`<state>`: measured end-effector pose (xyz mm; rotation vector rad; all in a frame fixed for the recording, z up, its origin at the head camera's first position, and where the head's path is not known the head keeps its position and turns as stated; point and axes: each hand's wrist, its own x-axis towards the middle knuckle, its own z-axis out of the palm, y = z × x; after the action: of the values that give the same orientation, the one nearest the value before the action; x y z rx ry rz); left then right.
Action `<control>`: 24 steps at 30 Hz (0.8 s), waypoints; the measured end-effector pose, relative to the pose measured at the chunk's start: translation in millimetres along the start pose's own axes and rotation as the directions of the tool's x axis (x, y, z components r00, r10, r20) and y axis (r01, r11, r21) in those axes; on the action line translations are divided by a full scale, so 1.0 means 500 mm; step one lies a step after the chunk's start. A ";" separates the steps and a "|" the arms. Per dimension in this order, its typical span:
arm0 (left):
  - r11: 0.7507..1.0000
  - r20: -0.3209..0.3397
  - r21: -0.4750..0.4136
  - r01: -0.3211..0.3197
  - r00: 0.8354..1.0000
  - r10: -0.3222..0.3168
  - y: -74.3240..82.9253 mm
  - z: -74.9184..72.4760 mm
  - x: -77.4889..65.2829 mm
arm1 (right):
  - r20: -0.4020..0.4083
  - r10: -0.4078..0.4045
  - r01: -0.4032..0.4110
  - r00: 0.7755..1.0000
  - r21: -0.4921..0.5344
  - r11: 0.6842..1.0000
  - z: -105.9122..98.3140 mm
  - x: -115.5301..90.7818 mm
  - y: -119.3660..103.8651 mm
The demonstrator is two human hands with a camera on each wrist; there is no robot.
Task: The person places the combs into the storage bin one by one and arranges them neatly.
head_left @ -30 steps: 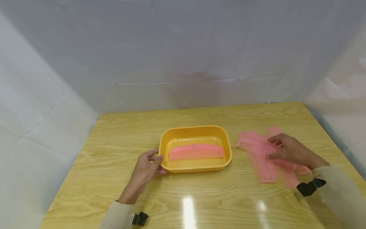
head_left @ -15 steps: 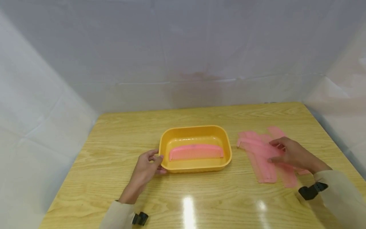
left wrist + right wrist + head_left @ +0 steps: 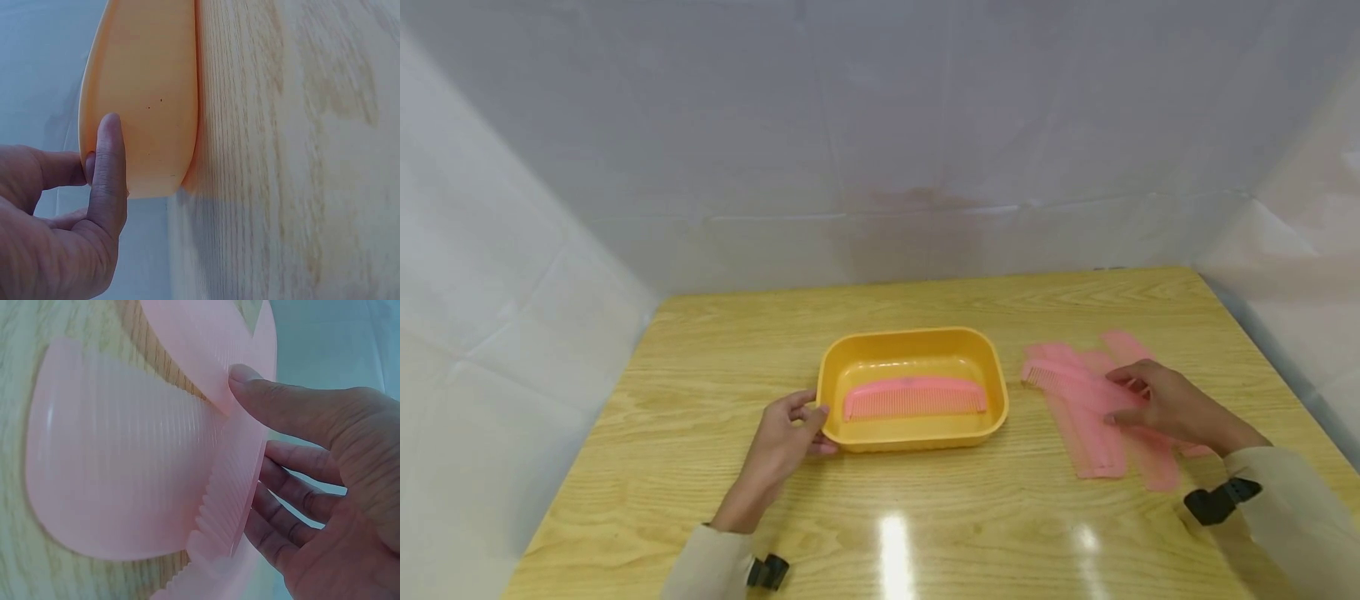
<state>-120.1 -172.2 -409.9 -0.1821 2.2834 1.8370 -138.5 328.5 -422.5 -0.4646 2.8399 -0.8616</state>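
Note:
A yellow plastic basin [image 3: 917,445] stands mid-table, with one pink comb [image 3: 914,399] lying lengthwise inside. My left hand [image 3: 781,442] grips the basin's left end, thumb at the rim; in the left wrist view one finger lies along the outer wall [image 3: 150,94]. To the right, several pink combs [image 3: 1075,392] overlap in a loose pile. Over that pile, my right hand [image 3: 1172,404] pinches a pink comb [image 3: 240,469] by its edges, thumb on one side and fingers on the other. In the head view the hand hides part of the pile.
The wooden table [image 3: 760,333] has white sheeting [image 3: 880,150] behind it and at both sides. Black camera mounts sit at both wrists, the right one [image 3: 1217,500] low over the table. Bare wood lies between the basin and the combs.
Since a second ago my right hand has shifted slightly to the right over the comb pile. In the last half second it has barely moved. My left hand and the basin stay put.

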 end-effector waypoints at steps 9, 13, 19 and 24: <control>1.000 0.001 0.000 -0.008 1.000 0.008 -0.003 -0.001 0.001 | -0.009 -0.008 0.008 1.000 0.012 1.000 0.004 0.000 0.002; 1.000 -0.001 0.004 -0.006 1.000 0.006 -0.003 -0.001 0.002 | -0.010 -0.003 0.003 1.000 0.020 1.000 0.003 0.000 0.003; 1.000 -0.002 0.003 -0.005 1.000 0.005 -0.003 -0.001 0.002 | -0.001 0.013 -0.013 1.000 0.027 1.000 0.002 0.001 0.000; 1.000 0.002 -0.003 -0.002 1.000 0.002 -0.003 -0.001 0.003 | 0.003 0.031 -0.031 1.000 0.035 0.999 0.000 -0.001 -0.002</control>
<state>-121.0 -172.9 -411.7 -0.1777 2.2807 1.8403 -137.9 327.7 -422.0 -0.4162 2.8175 -0.9029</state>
